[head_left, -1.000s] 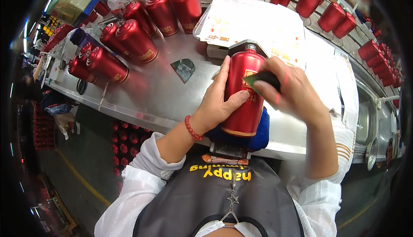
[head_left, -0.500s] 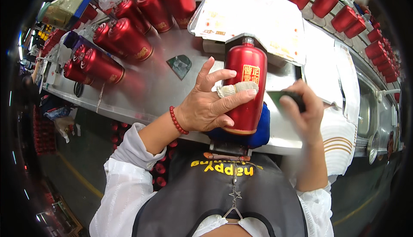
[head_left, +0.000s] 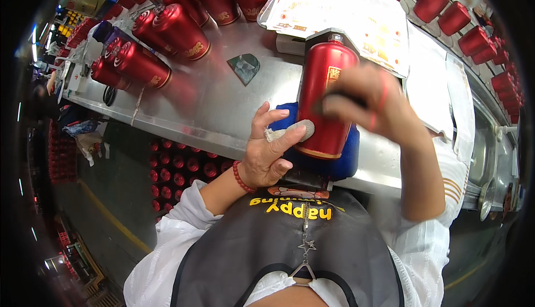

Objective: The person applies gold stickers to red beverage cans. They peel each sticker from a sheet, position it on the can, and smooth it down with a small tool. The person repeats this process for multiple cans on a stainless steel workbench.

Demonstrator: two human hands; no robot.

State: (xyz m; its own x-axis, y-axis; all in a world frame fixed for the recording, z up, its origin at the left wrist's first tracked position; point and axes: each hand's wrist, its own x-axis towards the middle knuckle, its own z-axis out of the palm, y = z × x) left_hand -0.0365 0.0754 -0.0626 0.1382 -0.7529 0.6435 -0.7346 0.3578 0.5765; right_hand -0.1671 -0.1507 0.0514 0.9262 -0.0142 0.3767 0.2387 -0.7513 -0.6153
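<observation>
A red bottle (head_left: 322, 134) with gold lettering lies tilted on a blue padded cloth (head_left: 350, 153), its neck end against a dark angular rest (head_left: 317, 35). My left hand (head_left: 266, 153) is at the bottle's lower left side, fingers spread. One of its fingers wears a beige cloth cover (head_left: 276, 134), and a fingertip touches the bottle. My right hand (head_left: 379, 98), blurred by motion, is over the bottle's label with its fingers closed round a dark scraper. The hand hides most of the scraper and part of the lettering.
Several red bottles (head_left: 181, 31) stand at the table's far left. A flat dark green piece (head_left: 244, 69) lies on the metal table (head_left: 200, 98). White printed sheets (head_left: 340, 11) are stacked at the back. More red bottles (head_left: 432, 1) line the far right; a sink (head_left: 485, 145) is at right.
My right hand has moved left with the scraper, from beside the bottle to over its label. My left hand has slid down and back to the bottle's lower left side.
</observation>
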